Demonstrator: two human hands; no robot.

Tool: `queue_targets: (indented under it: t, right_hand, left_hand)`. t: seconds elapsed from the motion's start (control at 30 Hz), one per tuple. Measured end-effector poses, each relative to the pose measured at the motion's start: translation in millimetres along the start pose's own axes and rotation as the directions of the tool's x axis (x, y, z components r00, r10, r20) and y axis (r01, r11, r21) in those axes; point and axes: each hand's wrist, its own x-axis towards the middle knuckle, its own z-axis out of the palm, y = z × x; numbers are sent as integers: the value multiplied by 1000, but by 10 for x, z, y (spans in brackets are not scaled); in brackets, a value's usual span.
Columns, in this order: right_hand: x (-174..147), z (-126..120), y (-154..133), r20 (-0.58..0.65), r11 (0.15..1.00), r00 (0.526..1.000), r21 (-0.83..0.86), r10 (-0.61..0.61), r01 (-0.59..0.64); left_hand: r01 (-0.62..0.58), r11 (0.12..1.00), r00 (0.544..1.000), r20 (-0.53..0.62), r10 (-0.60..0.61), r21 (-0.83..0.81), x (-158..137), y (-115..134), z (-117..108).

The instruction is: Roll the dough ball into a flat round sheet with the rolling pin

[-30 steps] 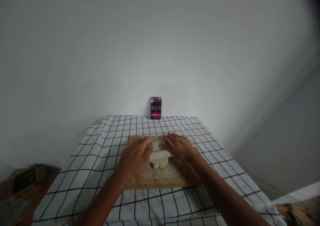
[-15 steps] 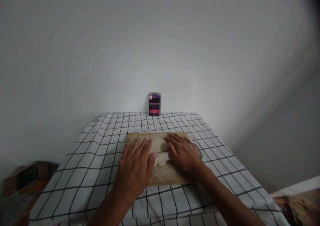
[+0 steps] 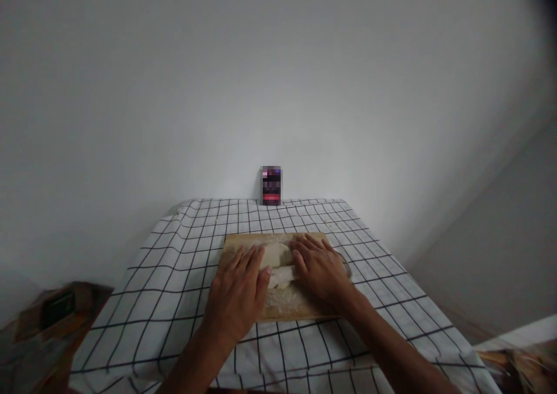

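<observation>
Pale dough (image 3: 275, 255) is lying on a wooden board (image 3: 243, 244), near the board's middle, with a rolled part (image 3: 282, 276) of it showing between the two hands. The left hand (image 3: 238, 296) is lying palm down, fingers (image 3: 250, 260) extended and slightly spread, covering the dough's left end and the board's left side; it is pressing flat, not gripping. The right hand (image 3: 321, 269) is likewise lying palm down, fingers stretched toward the far edge, resting on the dough's right end; it is open and flat, nothing closed in it. The hands are sitting just beside each other, thumbs nearly meeting over the roll. Flour is dusting the board's near part (image 3: 282, 304). The board is sitting on a table under a white cloth (image 3: 174, 278) with a dark grid. A small dark box (image 3: 271, 185), blurred, is standing upright at the table's far edge against a plain white wall (image 3: 278, 80). A brown item (image 3: 56, 310) is showing low at left, too dim to identify.
</observation>
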Motion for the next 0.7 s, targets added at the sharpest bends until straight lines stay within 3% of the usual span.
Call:
queue_targets:
  t: [0.13,0.37,0.57,0.7]
  right_hand:
    - [57,-23,-24,-10,1000,1000,-4,-6,6]
    - [-231,34,-64,-75,998,997,-58,-4,0]
    - [-104,-17,-111,-68,998,997,-52,34,-38]
    - [-255,25,-142,-91,996,996,-79,24,-31]
  left_hand:
    - [55,998,998,11,-55,-4,103,-33,13]
    - [-19,1000,998,-61,20,16,-204,60,28]
    - [26,1000,998,-48,-26,-1,-15,-34,71]
    - [12,1000,995,-101,-13,-12,-100,-7,80]
